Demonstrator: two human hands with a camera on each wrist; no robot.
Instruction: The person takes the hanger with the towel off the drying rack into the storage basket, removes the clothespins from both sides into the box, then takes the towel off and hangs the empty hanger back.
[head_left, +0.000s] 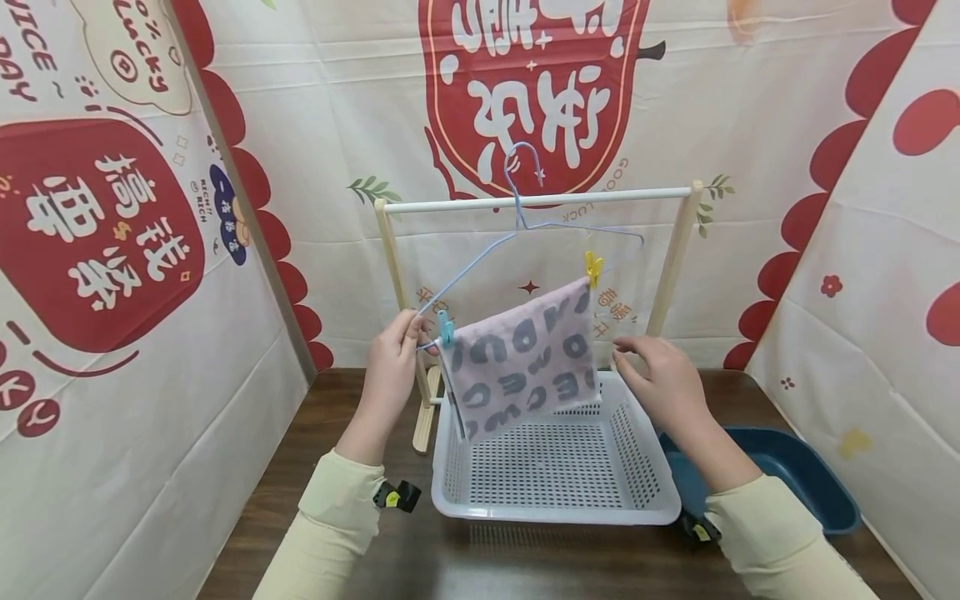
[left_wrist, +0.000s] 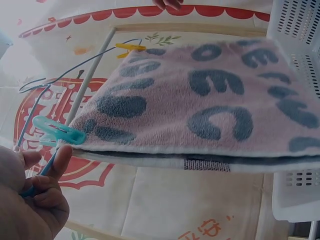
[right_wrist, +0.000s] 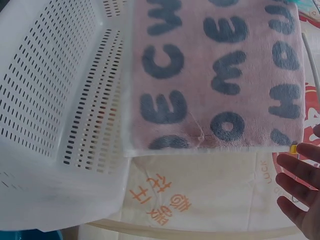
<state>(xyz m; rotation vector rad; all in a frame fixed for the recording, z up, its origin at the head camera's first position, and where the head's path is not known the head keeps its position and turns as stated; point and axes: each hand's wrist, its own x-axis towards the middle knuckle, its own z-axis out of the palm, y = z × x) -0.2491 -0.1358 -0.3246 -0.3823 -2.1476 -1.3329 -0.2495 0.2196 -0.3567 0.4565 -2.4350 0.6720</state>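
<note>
My left hand grips the lower left corner of a thin blue wire clothes hanger. Its hook rises above the rack's crossbar in the head view. From the hanger hangs a pink towel with grey letters, tilted, its right end higher. A turquoise clothespin clips the towel's left corner close to my left fingers, and a yellow clothespin clips the right corner. My right hand is held apart from the towel's right edge, holding nothing; in the right wrist view its fingers are spread.
A wooden drying rack with a white crossbar stands behind the towel. Under the towel is a white perforated basket on the dark wooden table. At the right lies a dark blue basin. Printed cloth encloses the back and sides.
</note>
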